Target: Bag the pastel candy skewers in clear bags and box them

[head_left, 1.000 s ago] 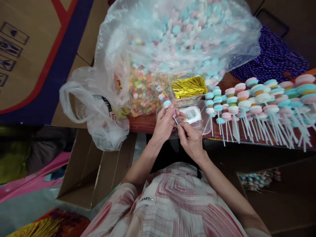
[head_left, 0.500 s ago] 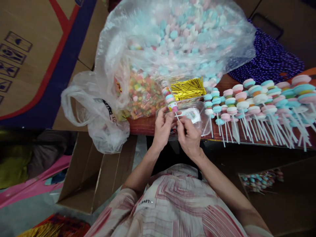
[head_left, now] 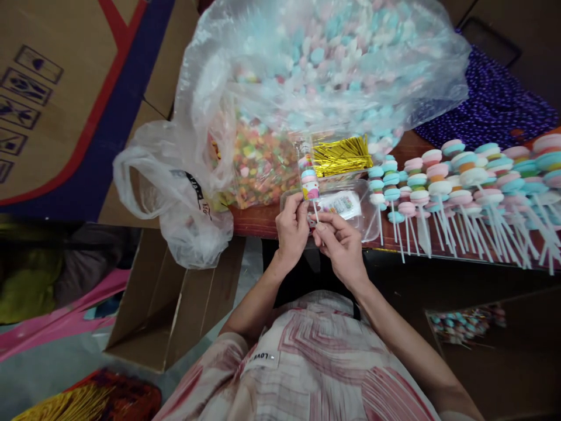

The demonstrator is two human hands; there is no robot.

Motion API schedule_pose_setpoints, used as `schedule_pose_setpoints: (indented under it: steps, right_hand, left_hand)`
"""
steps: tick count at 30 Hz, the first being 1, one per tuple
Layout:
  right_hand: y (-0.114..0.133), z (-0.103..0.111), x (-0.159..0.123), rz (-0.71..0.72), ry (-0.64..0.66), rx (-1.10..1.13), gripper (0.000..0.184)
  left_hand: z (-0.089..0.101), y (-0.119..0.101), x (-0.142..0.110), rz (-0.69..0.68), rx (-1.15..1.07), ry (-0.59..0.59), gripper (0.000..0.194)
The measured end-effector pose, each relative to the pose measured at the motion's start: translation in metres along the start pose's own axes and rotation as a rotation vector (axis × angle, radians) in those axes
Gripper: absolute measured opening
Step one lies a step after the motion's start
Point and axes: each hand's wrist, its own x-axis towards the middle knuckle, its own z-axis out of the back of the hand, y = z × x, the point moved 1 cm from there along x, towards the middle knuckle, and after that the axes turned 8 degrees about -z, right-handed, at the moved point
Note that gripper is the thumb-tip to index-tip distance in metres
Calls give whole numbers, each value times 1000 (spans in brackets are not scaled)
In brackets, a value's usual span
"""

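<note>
A candy skewer [head_left: 309,181] of stacked pastel pieces stands upright in a clear printed wrapper, its white stick [head_left: 316,209] pointing down towards me. My left hand [head_left: 293,227] pinches at the wrapper's lower end, beside the stick. Closed fingers of my right hand [head_left: 342,242] grip the stick just below the wrapper; their exact hold is partly hidden. Behind the hands lies a bundle of gold twist ties [head_left: 344,156]. Under and beside my right hand is a clear plastic tray [head_left: 371,219] with printed white wrappers [head_left: 344,204] in it.
Many unwrapped candy skewers [head_left: 456,181] line the table's right side. A large clear bag [head_left: 324,64] of pastel candies and a bag of small gummies [head_left: 263,164] sit behind. A white plastic bag [head_left: 193,222] hangs over the left edge. Open cardboard boxes [head_left: 153,316] stand below.
The wrapped skewer has straightened from a leftward tilt to nearly upright. My right hand has shifted slightly down along the stick. The whole view has drifted a little.
</note>
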Motion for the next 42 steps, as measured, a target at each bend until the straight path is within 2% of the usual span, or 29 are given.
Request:
schedule_pose_setpoints:
  steps: [3, 7, 12, 14, 17, 19, 22, 24, 27, 30, 34, 39, 42]
  right_hand:
    - [-1, 1, -1, -60, -26, 106, 31]
    - [-3, -1, 4, -18, -74, 119, 31]
    - [3, 2, 11, 54, -143, 91, 32]
    - [5, 4, 12, 77, -148, 49, 31]
    - [5, 6, 9, 112, -145, -37, 28]
    - [3, 5, 7, 143, -167, -97, 26]
    - [-1, 1, 6, 191, -198, -174, 22]
    - [-3, -3, 5, 208, -190, -219, 19]
    - [-4, -5, 4, 198, -161, -280, 17]
    - [-2, -2, 2, 154, -140, -330, 20]
    - [0, 3, 2, 149, -142, -321, 29]
    - [6, 4, 12, 135, -60, -332, 25]
    - [12, -3, 19, 87, -19, -218, 27]
  left_hand:
    - [1, -2, 0, 60, -86, -38, 13]
    - [3, -10, 3, 15, -39, -40, 17]
    - [9, -19, -3, -59, -155, 103, 29]
    - [16, -21, -5, -14, -249, 177, 31]
    - [28, -21, -6, 134, -464, 251, 30]
    - [31, -20, -3, 255, -608, 208, 38]
    - [27, -20, 4, 439, -778, 78, 51]
    - [20, -21, 10, 536, -856, 32, 49]
    - [12, -25, 18, 610, -956, -5, 38]
    - [10, -27, 21, 650, -1042, -50, 28]
    - [10, -28, 17, 695, -1106, -15, 27]
    - [10, -29, 14, 609, -1053, -45, 32]
    - [14, -33, 15, 565, -1013, -42, 34]
